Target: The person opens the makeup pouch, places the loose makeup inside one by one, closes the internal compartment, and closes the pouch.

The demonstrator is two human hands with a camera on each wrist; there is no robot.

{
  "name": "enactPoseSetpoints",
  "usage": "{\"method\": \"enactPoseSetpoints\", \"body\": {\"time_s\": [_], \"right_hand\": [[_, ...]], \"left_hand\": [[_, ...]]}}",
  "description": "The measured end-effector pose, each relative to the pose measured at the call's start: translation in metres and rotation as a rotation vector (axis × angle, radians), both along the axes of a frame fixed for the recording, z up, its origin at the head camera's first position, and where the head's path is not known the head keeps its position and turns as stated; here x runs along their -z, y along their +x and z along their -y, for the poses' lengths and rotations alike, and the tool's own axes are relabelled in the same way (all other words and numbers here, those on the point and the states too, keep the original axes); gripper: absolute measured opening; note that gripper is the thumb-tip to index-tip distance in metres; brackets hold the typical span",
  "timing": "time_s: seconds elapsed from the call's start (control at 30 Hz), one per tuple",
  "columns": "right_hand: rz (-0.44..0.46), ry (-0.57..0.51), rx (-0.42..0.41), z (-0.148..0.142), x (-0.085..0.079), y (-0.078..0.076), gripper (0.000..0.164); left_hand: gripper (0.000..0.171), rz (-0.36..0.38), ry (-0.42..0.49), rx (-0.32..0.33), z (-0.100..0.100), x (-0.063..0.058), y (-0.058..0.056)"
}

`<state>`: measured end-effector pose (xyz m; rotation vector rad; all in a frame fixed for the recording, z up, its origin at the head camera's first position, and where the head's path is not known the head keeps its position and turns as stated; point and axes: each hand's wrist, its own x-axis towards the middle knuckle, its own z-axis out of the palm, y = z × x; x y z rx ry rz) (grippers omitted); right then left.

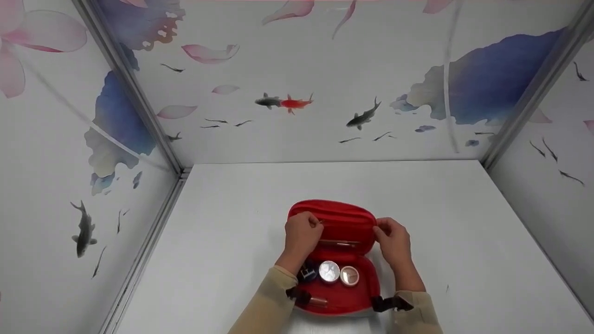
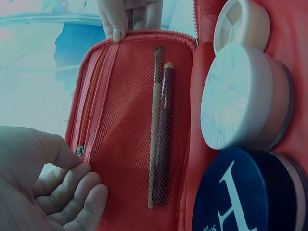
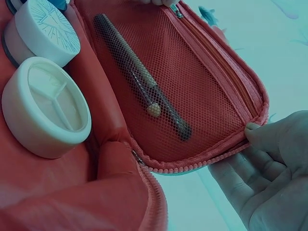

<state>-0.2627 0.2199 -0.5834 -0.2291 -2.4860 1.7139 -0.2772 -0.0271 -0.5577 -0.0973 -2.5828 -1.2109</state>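
A red cosmetic bag (image 1: 345, 301) lies unfolded on the table, its lid raised at the back. My left hand (image 1: 301, 236) pinches the small zipper pull (image 2: 80, 150) of the lid's mesh pocket (image 2: 125, 115). At the lid's right edge, my right hand (image 3: 279, 168) grips the rim between thumb and fingers. Two makeup brushes (image 3: 134, 57) show through the mesh. In the bag's base stand a dark jar with a white H (image 2: 236, 197), a white-lidded round jar (image 1: 329, 272) and a smaller round compact (image 3: 48, 108) with a divided clear top.
A clear tube with a dark cap (image 1: 318, 302) lies at the base's front left, partly behind the left wrist strap. The white table (image 1: 222, 222) is bounded by a printed back wall (image 1: 315, 139) and side walls with metal corner posts (image 1: 134, 88).
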Motion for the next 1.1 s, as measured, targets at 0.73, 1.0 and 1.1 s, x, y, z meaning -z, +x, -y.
{"method": "enactPoseSetpoints", "body": {"time_s": [0.73, 1.0, 1.1], "right_hand": [[-0.006, -0.014, 0.007, 0.002, -0.003, 0.002, 0.019], [0.018, -0.004, 0.008, 0.002, -0.002, 0.002, 0.019], [0.014, -0.002, 0.013, 0.001, -0.002, 0.003, 0.019]], "left_hand": [[0.011, 0.012, 0.011, -0.025, 0.017, 0.002, -0.002], [0.010, 0.019, 0.025, -0.035, 0.020, 0.002, -0.002], [0.011, 0.030, 0.030, -0.038, 0.021, 0.002, -0.002]]}}
